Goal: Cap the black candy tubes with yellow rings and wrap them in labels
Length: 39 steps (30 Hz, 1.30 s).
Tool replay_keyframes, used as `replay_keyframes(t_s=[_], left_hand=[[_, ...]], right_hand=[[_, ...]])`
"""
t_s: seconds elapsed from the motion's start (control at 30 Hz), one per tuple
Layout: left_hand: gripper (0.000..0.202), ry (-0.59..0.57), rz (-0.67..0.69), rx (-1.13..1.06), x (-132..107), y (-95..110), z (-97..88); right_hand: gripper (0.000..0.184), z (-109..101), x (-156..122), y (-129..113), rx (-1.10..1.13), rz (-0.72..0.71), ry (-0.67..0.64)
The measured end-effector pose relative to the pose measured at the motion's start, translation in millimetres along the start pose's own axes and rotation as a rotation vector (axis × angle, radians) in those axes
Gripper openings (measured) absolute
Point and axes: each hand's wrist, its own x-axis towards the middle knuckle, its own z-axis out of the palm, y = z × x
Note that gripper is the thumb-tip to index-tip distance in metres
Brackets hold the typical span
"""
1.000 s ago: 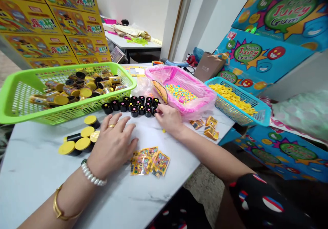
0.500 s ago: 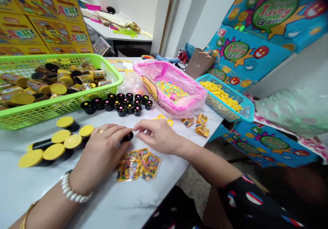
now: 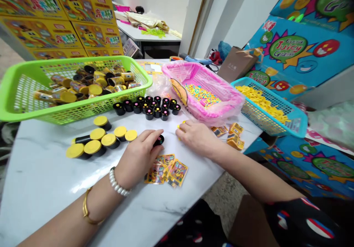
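Observation:
My left hand (image 3: 138,158) rests on the white table (image 3: 41,180) with its fingers curled round a small black cup (image 3: 159,141). My right hand (image 3: 195,136) lies just to the right of that cup, fingers bent down onto small yellow rings (image 3: 180,127) on the table; what it grips is hidden. A cluster of open black cups (image 3: 151,107) stands behind both hands. Several colourful sachets (image 3: 167,169) lie under my left hand's fingers. Capped black cups with yellow lids (image 3: 101,142) sit to the left.
A green basket (image 3: 27,112) of labelled containers stands at the back left. A pink basket (image 3: 229,103) holds coloured candy beads, and a blue basket (image 3: 298,123) holds yellow rings. Small orange packets (image 3: 232,134) lie near the table's right edge. Cardboard boxes are stacked all around.
My right hand left the black cup row and pulled back to the yellow rings. My left hand took hold of one black cup near the sachets.

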Motion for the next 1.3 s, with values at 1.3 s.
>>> replay_keyframes(t_s=[1.3], left_hand=[[0.02, -0.229, -0.325, -0.056, 10.0, 0.2, -7.8]], right_hand=[[0.01, 1.4, 25.9, -14.6, 1.857, 0.647, 0.118]])
